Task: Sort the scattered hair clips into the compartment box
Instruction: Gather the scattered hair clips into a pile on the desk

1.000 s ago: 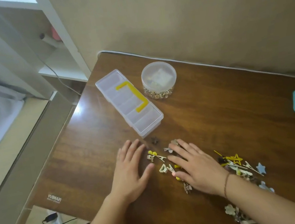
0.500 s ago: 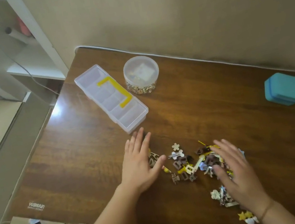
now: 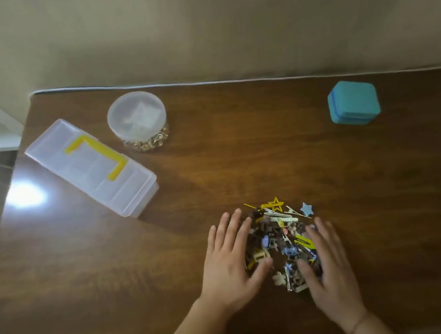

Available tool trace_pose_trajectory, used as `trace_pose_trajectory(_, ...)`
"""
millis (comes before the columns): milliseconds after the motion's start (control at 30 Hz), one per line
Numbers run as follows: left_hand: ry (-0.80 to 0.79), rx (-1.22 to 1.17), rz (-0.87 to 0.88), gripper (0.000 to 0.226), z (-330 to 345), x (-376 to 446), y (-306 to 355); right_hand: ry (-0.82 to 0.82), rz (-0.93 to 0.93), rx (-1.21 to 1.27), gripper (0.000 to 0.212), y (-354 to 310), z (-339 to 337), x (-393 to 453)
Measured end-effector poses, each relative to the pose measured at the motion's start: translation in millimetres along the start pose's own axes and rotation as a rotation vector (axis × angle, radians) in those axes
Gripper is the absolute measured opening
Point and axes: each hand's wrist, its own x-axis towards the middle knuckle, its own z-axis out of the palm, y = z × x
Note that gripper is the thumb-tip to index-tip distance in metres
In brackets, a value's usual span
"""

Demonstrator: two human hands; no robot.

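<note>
A heap of small hair clips (image 3: pixel 281 239), brown, yellow, white and blue, lies on the wooden table near its front edge. My left hand (image 3: pixel 231 264) lies flat against the heap's left side, fingers straight. On the heap's right side my right hand (image 3: pixel 327 262) also lies flat with straight fingers. A yellow star clip (image 3: pixel 273 204) and a blue star clip (image 3: pixel 306 208) sit at the far edge of the heap. The clear compartment box (image 3: pixel 91 166), lid closed with a yellow handle, stands at the back left, apart from both hands.
A round clear tub (image 3: pixel 138 120) with gold bits in it stands just right of the box. A teal square case (image 3: pixel 353 102) sits at the back right. The wooden table (image 3: pixel 241 157) ends at a wall behind and drops off on the left.
Both hands have swept inward and pushed the spread-out clips into one tight heap between them. The camera has swung right, so the box now sits further left.
</note>
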Motion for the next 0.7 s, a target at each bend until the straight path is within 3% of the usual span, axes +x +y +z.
trace_pose_trajectory(300,0.084,-0.091,-0.013,0.072,18,1,24,0.017,-0.134,0.057,0.063,-15,4,21)
trace_pose_trajectory(400,0.122,-0.141,-0.032,0.07,8,15,15,0.089,-0.077,0.117,0.062,0,-9,25)
trace_pose_trajectory(700,-0.02,-0.113,0.04,0.073,10,45,18,0.001,0.035,-0.114,0.066,19,-2,26)
